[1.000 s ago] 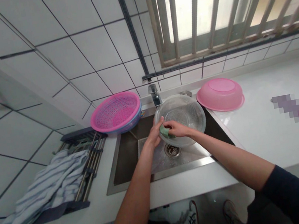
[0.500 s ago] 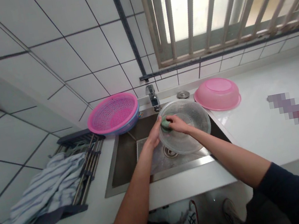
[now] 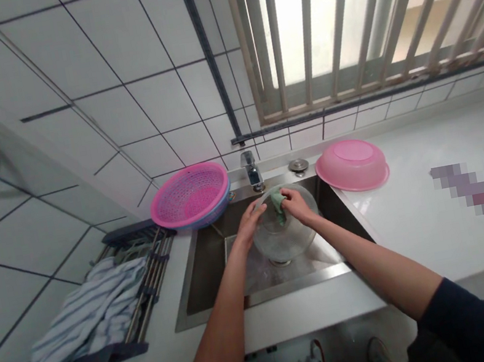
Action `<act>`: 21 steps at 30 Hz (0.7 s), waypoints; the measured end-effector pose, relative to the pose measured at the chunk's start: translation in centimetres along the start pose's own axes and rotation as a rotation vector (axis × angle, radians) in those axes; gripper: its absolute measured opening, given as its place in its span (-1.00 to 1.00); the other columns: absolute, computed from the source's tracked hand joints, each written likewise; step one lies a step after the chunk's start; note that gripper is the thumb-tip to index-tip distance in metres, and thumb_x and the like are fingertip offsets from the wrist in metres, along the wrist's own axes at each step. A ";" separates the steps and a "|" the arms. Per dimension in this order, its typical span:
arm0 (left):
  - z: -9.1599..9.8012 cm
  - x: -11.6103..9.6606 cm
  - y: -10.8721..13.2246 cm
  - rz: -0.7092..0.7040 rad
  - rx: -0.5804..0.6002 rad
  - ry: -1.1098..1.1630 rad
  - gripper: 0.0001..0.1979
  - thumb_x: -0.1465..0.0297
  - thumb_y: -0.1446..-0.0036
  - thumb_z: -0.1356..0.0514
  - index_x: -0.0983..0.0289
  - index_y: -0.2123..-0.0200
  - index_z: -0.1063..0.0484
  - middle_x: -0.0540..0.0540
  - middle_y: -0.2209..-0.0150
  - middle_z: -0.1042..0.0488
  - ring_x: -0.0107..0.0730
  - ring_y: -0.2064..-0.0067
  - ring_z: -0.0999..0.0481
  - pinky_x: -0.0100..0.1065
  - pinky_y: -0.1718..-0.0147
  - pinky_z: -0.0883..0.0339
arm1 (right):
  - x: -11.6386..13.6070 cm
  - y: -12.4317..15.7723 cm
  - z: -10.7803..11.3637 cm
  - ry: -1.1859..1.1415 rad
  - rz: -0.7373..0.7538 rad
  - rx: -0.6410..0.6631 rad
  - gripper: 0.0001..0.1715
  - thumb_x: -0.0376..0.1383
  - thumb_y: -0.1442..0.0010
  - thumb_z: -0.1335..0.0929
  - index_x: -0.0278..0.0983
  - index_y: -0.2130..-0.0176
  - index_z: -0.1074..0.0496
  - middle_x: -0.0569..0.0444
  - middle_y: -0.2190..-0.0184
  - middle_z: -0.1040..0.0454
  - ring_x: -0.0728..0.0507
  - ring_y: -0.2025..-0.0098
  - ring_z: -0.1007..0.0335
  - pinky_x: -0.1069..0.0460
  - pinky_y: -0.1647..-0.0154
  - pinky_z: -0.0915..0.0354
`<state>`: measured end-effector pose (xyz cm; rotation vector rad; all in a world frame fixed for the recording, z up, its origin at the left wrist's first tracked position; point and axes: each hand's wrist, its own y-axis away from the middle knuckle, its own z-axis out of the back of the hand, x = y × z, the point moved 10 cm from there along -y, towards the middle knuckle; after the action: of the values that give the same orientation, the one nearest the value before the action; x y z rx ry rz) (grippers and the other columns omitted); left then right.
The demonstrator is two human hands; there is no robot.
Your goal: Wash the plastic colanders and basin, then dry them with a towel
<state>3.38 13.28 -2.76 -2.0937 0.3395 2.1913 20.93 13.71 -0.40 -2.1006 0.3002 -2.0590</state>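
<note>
A clear plastic colander [image 3: 288, 241] is tilted over the steel sink [image 3: 208, 280], above the drain. My left hand [image 3: 250, 222] grips its left rim, thumb on the inner side. My right hand [image 3: 297, 205] pinches a green cloth [image 3: 279, 205], which hangs down against the colander's inside. The faucet [image 3: 251, 171] stands just behind the colander.
A pink basket [image 3: 191, 196] rests in a blue one at the sink's back left corner. An upturned pink basin [image 3: 351, 165] and a metal drain strainer [image 3: 298, 165] sit at the right. A striped towel [image 3: 92, 313] lies over a rack [image 3: 148, 285] on the left.
The colander has tipped and shifted slightly left and lower in the sink. My right hand has moved a little right with the cloth, which now hangs more loosely. The view has tilted up slightly.
</note>
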 end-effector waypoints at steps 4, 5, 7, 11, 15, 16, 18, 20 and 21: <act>2.5 -1.2 0.1 -0.085 -0.161 -0.145 -0.40 0.12 -0.05 -0.46 0.20 -0.14 -0.58 0.21 -0.12 -0.63 0.00 -0.15 -0.59 -0.14 -0.15 -0.41 | 3.4 0.6 1.5 0.147 0.165 -0.104 -0.80 -0.13 -0.15 -0.39 -0.22 0.34 -0.45 0.08 0.35 -0.50 -0.12 0.30 -0.38 0.03 0.23 -0.33; 2.4 -1.5 0.2 -0.114 -0.163 -0.208 -0.42 0.17 -0.05 -0.46 0.21 -0.13 -0.59 0.22 -0.12 -0.63 0.01 -0.16 -0.58 -0.12 -0.19 -0.38 | 4.3 0.9 1.5 0.176 0.211 -0.106 -0.82 -0.15 -0.16 -0.40 -0.22 0.32 -0.47 0.06 0.32 -0.53 -0.13 0.28 -0.41 0.02 0.20 -0.34; 1.6 -2.0 0.5 -0.158 -0.132 -0.357 -0.46 0.23 -0.04 -0.45 0.20 -0.12 -0.61 0.22 -0.13 -0.63 0.04 -0.17 -0.58 -0.08 -0.23 -0.34 | 5.6 1.5 0.9 0.231 0.291 -0.059 -0.88 -0.23 -0.17 -0.41 -0.22 0.29 -0.52 0.02 0.27 -0.58 -0.16 0.24 -0.46 -0.02 0.12 -0.36; 0.4 -2.1 1.0 -0.136 -0.090 -0.593 -0.46 0.28 0.00 -0.47 0.16 -0.11 -0.64 0.20 -0.14 -0.65 0.15 -0.18 -0.58 -0.05 -0.23 -0.33 | 5.9 2.6 -2.3 0.335 0.372 0.172 -0.85 -0.39 -0.11 -0.44 -0.20 0.26 -0.60 -0.02 0.21 -0.66 -0.22 0.12 -0.52 -0.08 -0.03 -0.36; 0.8 -2.3 1.0 -0.107 -0.099 -0.641 -0.46 0.30 0.00 -0.46 0.09 -0.11 -0.65 0.17 -0.14 -0.66 0.19 -0.20 -0.58 -0.07 -0.20 -0.35 | 4.3 2.4 -2.5 0.393 0.351 0.255 -0.72 -0.47 -0.06 -0.41 -0.19 0.24 -0.63 0.01 0.17 -0.68 -0.23 0.06 -0.53 -0.08 -0.08 -0.34; 1.1 -2.3 1.0 -0.093 -0.105 -0.650 -0.45 0.32 0.01 -0.46 0.09 -0.12 -0.65 0.17 -0.14 -0.66 0.19 -0.19 -0.58 -0.07 -0.20 -0.36 | 3.8 2.1 -2.0 0.404 0.323 0.250 -0.71 -0.46 -0.05 -0.40 -0.20 0.24 -0.62 0.03 0.18 -0.68 -0.22 0.08 -0.53 -0.07 -0.05 -0.35; 1.5 -2.1 0.9 -0.073 -0.102 -0.677 -0.43 0.36 0.02 -0.44 0.09 -0.14 -0.65 0.16 -0.16 -0.65 0.18 -0.19 -0.58 -0.07 -0.19 -0.37 | 2.7 1.4 -0.8 0.415 0.255 0.241 -0.73 -0.45 -0.05 -0.37 -0.22 0.26 -0.60 0.07 0.26 -0.66 -0.19 0.18 -0.53 -0.02 0.06 -0.35; 1.7 -1.8 0.8 -0.068 -0.089 -0.707 -0.42 0.38 0.00 -0.42 0.08 -0.16 -0.64 0.16 -0.17 -0.64 0.16 -0.18 -0.59 -0.06 -0.18 -0.38 | 2.2 1.1 -0.1 0.401 0.212 0.250 -0.74 -0.43 -0.07 -0.36 -0.23 0.24 -0.58 0.10 0.32 -0.63 -0.15 0.26 -0.51 0.02 0.14 -0.34; 1.7 -1.8 0.8 -0.075 -0.084 -0.719 -0.42 0.38 0.00 -0.41 0.09 -0.16 -0.63 0.17 -0.17 -0.64 0.16 -0.17 -0.59 -0.05 -0.18 -0.38 | 2.2 1.2 -0.1 0.387 0.210 0.260 -0.71 -0.43 -0.08 -0.35 -0.24 0.19 -0.58 0.11 0.32 -0.62 -0.14 0.26 -0.51 0.03 0.16 -0.34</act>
<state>1.61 13.02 -0.86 -1.1792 0.0988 2.7361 20.85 11.97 1.39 -1.4540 0.2741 -2.2244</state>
